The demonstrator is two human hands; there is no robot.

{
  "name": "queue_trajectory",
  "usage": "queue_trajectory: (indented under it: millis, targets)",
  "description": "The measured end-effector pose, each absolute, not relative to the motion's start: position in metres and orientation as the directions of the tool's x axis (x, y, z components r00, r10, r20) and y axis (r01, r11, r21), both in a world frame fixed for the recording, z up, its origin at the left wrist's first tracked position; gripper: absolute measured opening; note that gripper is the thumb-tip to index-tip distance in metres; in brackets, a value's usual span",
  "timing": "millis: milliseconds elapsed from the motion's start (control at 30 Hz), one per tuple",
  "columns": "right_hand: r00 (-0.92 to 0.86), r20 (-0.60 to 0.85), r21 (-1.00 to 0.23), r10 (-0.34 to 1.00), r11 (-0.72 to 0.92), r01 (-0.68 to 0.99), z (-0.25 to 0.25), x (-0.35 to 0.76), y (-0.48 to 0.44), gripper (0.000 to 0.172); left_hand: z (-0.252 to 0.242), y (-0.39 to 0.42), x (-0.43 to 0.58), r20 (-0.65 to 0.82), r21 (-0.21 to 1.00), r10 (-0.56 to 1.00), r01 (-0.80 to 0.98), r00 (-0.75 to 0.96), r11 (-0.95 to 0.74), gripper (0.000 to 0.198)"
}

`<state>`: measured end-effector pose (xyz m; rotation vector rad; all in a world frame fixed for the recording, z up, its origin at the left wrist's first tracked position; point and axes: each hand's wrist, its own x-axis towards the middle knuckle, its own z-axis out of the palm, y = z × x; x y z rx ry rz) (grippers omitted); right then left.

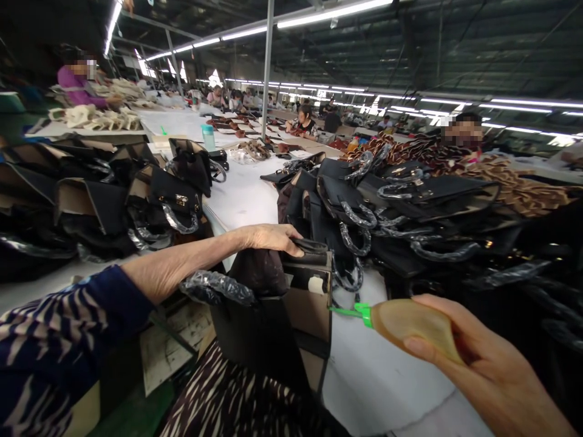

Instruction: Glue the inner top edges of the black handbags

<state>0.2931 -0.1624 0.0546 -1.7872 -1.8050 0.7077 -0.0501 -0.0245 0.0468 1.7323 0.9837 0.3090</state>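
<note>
A black handbag stands at the near table edge against my lap, its tan inner side showing. My left hand grips the bag's dark upper edge, thumb on top and the other fingers partly hidden. A plastic-wrapped handle lies over the bag below my left forearm. In my right hand is a soft squeeze bottle of amber liquid with a green nozzle. The bottle is tilted on its side, and its nozzle tip points left at the tan edge of the bag, touching or nearly so.
Black handbags crowd the left side, and another heap of black bags fills the right. Between them runs a white tabletop. Farther off stand a teal cup, a metal post and brown pieces. Several people sit at tables behind.
</note>
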Motion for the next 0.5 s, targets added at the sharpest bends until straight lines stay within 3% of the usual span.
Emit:
queue_trajectory:
  millis: [167,500]
  targets:
    - [-0.015,-0.116,-0.705,0.993,-0.072,0.706,0.046,0.295,-0.17,0.059,0.043,-0.023,-0.05,-0.23,0.897,0.726,0.431,0.649,-0.101,0.026]
    - [-0.03,-0.125,-0.674,0.992,-0.063,0.736,0.029,0.303,-0.175,0.061,0.057,-0.029,-0.046,-0.265,0.857,0.753,0.505,0.602,-0.101,0.02]
